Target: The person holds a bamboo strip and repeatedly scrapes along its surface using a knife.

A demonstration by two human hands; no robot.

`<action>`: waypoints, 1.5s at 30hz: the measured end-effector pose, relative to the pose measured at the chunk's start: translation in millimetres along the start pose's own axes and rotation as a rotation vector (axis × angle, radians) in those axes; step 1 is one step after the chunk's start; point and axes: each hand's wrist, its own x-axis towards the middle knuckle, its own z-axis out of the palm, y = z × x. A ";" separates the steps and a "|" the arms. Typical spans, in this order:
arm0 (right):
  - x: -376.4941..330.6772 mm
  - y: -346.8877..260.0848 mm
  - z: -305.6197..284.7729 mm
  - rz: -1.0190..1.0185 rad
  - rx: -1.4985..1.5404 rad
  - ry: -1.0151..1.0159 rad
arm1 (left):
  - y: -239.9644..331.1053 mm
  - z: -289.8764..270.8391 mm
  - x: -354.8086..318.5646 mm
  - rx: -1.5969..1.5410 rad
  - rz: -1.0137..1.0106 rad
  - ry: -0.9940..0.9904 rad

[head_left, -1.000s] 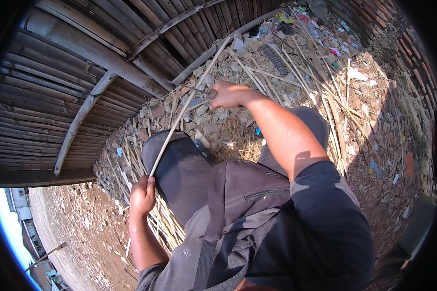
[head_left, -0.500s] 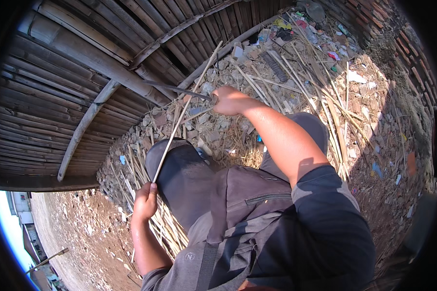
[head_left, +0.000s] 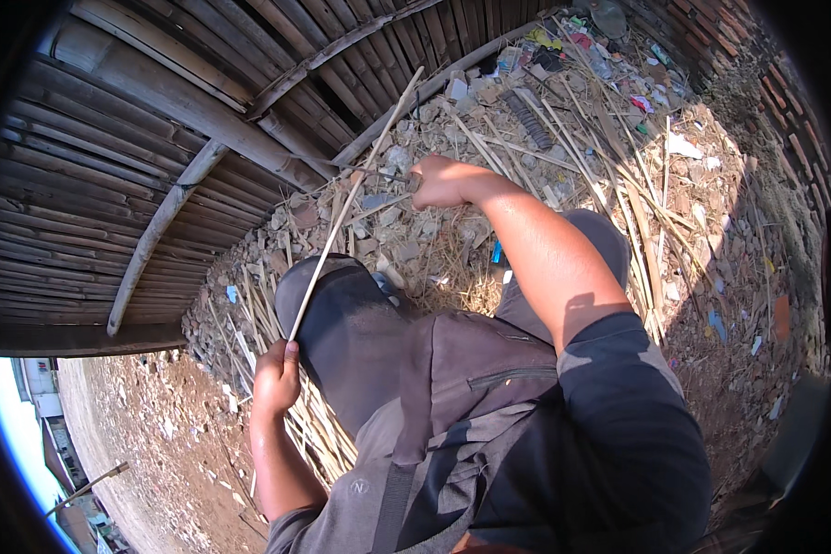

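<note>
Rubble (head_left: 406,249) beneath; strip (head_left: 339,220) diagonal, away-rightward

A long, thin, pale strip (head_left: 323,255) is pinched between thumb and fingers of the left hand (head_left: 275,380), slanted forward and rightward, its far end free. A narrow, dark, slightly blurred blade (head_left: 379,173) is gripped at one end in the right hand (head_left: 441,182), pointed leftward and crossed with the strip; whether they touch cannot be told.
</note>
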 end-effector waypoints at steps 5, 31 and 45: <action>8.3 17.9 -5.7 0.181 -0.070 0.016 | 3.6 -4.2 3.3 0.112 0.000 -0.011; -2.9 -11.1 10.2 -0.158 -0.130 -0.241 | -11.8 11.8 6.2 0.004 0.069 0.029; 9.6 12.0 -6.2 0.141 -0.012 0.112 | 1.2 8.1 2.8 0.156 0.033 0.048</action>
